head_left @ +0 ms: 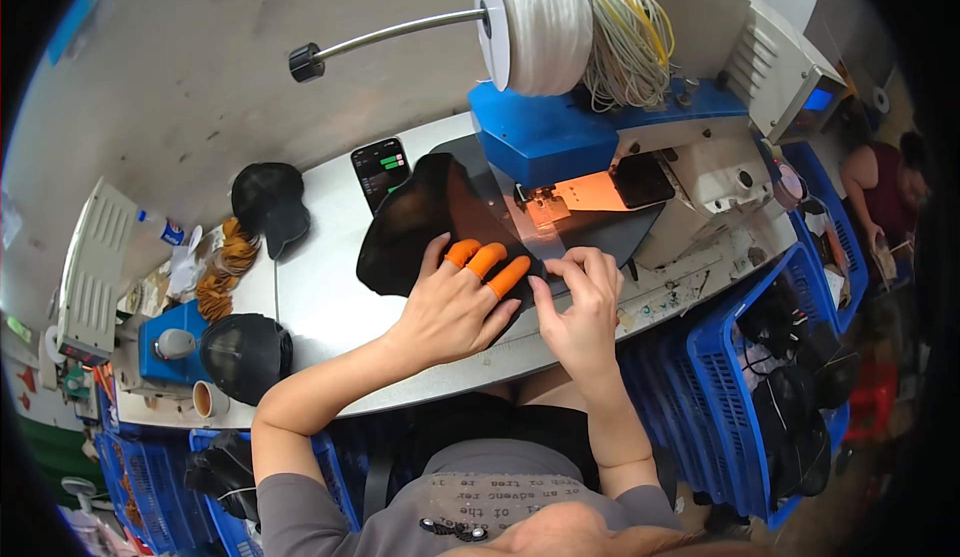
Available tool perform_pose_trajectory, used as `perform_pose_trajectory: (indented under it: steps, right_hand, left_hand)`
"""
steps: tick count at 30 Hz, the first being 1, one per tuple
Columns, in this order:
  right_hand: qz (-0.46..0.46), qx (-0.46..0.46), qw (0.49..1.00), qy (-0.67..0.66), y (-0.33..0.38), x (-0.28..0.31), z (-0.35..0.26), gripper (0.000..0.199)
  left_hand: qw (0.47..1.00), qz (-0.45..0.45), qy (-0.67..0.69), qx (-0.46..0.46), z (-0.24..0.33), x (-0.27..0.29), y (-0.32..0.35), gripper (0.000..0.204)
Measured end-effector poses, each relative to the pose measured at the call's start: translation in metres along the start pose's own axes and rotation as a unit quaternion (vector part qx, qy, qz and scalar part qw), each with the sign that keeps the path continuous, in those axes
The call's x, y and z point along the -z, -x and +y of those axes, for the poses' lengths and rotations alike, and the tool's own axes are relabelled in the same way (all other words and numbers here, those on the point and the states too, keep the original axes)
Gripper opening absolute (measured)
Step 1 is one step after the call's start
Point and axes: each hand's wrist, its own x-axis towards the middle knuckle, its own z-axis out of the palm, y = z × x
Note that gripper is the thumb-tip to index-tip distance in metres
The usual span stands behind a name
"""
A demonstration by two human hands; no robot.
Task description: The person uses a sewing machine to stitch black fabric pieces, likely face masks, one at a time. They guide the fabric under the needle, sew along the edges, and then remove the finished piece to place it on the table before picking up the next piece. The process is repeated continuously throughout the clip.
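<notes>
A black curved fabric piece (400, 242) lies on the worktable, its right part reaching toward the lit needle area (542, 207) of a blue and white sewing machine (545, 142). Flat on this piece rests my left hand (455, 302), fingers spread, three of them wearing orange finger cots. Close by, my right hand (585, 307) pinches the near edge of the piece between thumb and forefinger, just in front of the needle area. What exactly sits between those fingertips is partly hidden.
Behind the piece lies a phone (380, 172); another dark phone-like device (642, 179) rests on the machine bed. Black molded pieces (270, 207) sit at left, near a paper cup (209, 399). Blue baskets (705, 377) stand at right, and a person (885, 192) works beyond. A thread spool (540, 27) hangs above.
</notes>
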Motion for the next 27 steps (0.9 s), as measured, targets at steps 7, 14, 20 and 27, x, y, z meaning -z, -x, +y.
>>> perform_pose_trajectory:
  steps: [7,14,20,27]
  right_hand:
    - [-0.049,-0.005,0.998,0.031,-0.026,-0.004,0.012,0.015]
    - [-0.082,-0.039,0.995,0.046,-0.054,-0.015,0.028,0.01]
    - [-0.12,-0.07,0.99,0.028,-0.069,-0.016,0.031,0.013]
    - [-0.096,-0.047,0.994,0.031,-0.076,-0.023,0.034,0.014]
  left_hand:
    - [1.0,-0.007,0.005,0.02,-0.01,-0.009,-0.011,0.038]
    - [0.998,-0.047,0.03,0.029,-0.033,-0.009,-0.034,0.036]
    - [0.997,-0.057,0.047,0.015,-0.046,-0.006,-0.05,0.034]
    - [0.995,-0.073,0.06,-0.016,-0.069,-0.005,-0.059,0.034]
